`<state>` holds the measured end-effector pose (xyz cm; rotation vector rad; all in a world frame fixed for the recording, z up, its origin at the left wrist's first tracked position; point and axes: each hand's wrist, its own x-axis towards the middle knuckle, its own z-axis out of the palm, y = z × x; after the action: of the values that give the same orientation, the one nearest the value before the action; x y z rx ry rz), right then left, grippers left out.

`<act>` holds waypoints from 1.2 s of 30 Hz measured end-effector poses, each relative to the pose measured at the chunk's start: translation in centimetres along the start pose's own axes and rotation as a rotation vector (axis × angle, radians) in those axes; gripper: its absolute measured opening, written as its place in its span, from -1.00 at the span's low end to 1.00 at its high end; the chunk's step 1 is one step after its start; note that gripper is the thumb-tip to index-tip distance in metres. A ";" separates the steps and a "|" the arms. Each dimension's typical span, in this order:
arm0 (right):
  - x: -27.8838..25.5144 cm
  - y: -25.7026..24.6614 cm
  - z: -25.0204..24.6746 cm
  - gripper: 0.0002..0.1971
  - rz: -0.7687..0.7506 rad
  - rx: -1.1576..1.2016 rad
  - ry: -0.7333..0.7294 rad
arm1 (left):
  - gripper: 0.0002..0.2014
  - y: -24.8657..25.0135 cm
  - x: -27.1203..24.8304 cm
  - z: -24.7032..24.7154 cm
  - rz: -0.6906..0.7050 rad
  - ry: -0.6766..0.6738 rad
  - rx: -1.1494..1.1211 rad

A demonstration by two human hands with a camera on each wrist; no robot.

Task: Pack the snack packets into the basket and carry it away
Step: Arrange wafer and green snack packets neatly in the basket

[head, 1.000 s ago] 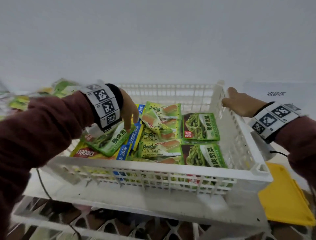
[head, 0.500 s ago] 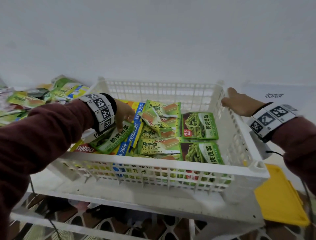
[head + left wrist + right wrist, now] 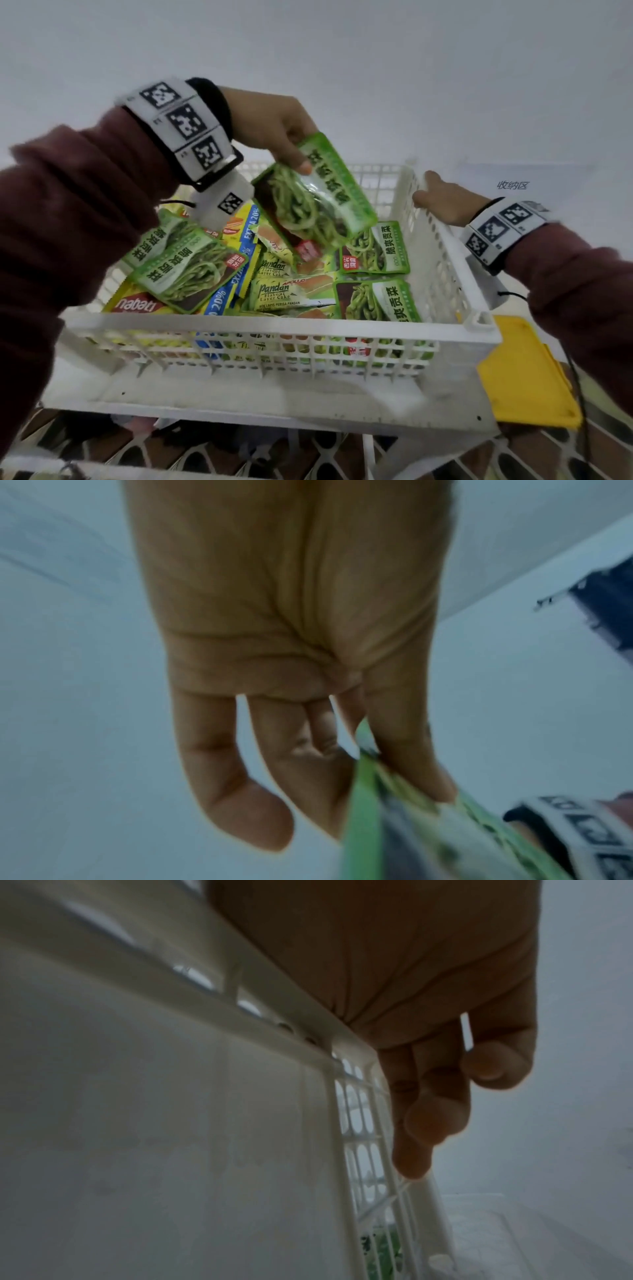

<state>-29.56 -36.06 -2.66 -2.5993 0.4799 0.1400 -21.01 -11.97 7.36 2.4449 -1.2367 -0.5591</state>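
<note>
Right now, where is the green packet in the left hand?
Head view, centre: the green packet, pinched by the left hand, hangs above the middle of the white basket, just over the Pandan cake packets.

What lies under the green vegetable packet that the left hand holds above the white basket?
Under the held packet, pinched by the left hand, Pandan cake packets and another green vegetable packet lie in the basket. What lies beneath those is covered.
</note>
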 end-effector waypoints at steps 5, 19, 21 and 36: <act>-0.1 -0.1 0.0 -0.79 -0.003 -0.002 0.017 | -0.82 3.0 4.0 6.0 0.078 -0.264 -0.197; -0.3 0.1 0.0 -0.81 -0.004 0.046 0.006 | -0.30 4.6 6.6 15.7 -0.056 -0.368 0.436; -0.2 0.0 0.1 -0.81 -0.005 0.050 0.006 | -0.31 5.0 6.3 16.1 -0.029 -0.399 0.429; 0.2 0.4 0.2 -0.78 -0.045 0.049 0.011 | -0.41 -7.3 -2.5 3.9 -0.673 -0.345 0.680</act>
<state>-29.49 -36.35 -3.06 -2.5621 0.4227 0.0972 -19.30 -6.33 1.08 3.4968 -0.7467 -0.8687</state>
